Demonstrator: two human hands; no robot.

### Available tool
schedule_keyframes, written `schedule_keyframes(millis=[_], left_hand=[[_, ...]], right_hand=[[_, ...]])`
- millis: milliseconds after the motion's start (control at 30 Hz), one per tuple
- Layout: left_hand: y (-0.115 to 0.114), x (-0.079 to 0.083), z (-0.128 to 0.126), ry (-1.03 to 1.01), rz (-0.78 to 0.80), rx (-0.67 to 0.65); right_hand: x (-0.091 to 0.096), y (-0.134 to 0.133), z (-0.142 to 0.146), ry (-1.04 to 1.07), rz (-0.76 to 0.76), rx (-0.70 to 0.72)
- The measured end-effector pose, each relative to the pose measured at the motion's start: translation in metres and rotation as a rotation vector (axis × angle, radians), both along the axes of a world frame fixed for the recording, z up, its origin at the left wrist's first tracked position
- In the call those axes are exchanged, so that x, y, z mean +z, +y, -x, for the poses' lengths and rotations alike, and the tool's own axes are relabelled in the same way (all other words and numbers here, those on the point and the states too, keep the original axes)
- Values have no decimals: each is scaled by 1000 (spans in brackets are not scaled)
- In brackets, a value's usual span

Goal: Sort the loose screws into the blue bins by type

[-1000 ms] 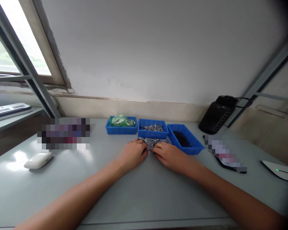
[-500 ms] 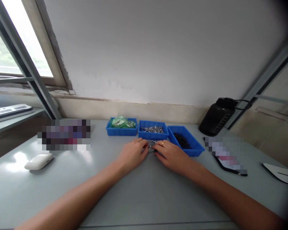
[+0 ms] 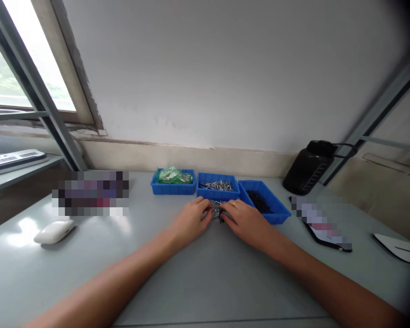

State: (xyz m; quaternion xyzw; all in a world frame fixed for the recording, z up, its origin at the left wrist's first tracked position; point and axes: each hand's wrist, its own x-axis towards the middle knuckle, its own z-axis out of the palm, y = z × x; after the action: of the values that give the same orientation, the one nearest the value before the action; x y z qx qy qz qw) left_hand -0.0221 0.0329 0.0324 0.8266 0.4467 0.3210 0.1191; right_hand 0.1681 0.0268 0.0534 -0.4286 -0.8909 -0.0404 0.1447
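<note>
A small pile of thin silver metal pins [image 3: 216,206] lies on the table between my hands, with a few black bits at its near side. My left hand [image 3: 193,218] reaches the pile's left edge, thumb and fingers curled together. From the other side my right hand [image 3: 244,223], a ring on one finger, bends its fingers over the black bits. What either set of fingertips pinches is too small to make out. Just behind the pile is a blue bin [image 3: 218,193] of similar silver pins. To its right, an angled blue bin [image 3: 278,217] holds small black pieces.
Another blue bin [image 3: 172,189] at the left contains a green plastic bag [image 3: 173,175]. A dark bottle [image 3: 307,168] stands at the back right, near a blurred-out phone-like object [image 3: 323,228]. A white case [image 3: 54,231] lies at the left. Behind the table [image 3: 205,282] is a wall.
My right fingers have lifted and shifted slightly, and more of the black bits show between my hands. My left hand stays almost in place. The bins have not moved.
</note>
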Motion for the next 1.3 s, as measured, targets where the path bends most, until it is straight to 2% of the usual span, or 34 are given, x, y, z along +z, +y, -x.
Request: schedule_keyframes(millis=[233,667,867,1000,1100,1300], left_hand=[[-1,0,-1,-54,11,-40],[-2,2,-1,-6,6,-46],[-2,6,1,175,-140,91],[-5,12,0,153,-178,138],[-10,15,-1,117,-212,46],[-17,11,3,117,-464,-260]], right_hand=[[-1,1,1,17,11,15],[-2,1,0,-50,18,1],[-2,0,-1,-80,-12,-15],[-2,0,-1,-61,11,-35],[-1,0,0,-51,28,-46],[-3,1,0,-81,24,-55]])
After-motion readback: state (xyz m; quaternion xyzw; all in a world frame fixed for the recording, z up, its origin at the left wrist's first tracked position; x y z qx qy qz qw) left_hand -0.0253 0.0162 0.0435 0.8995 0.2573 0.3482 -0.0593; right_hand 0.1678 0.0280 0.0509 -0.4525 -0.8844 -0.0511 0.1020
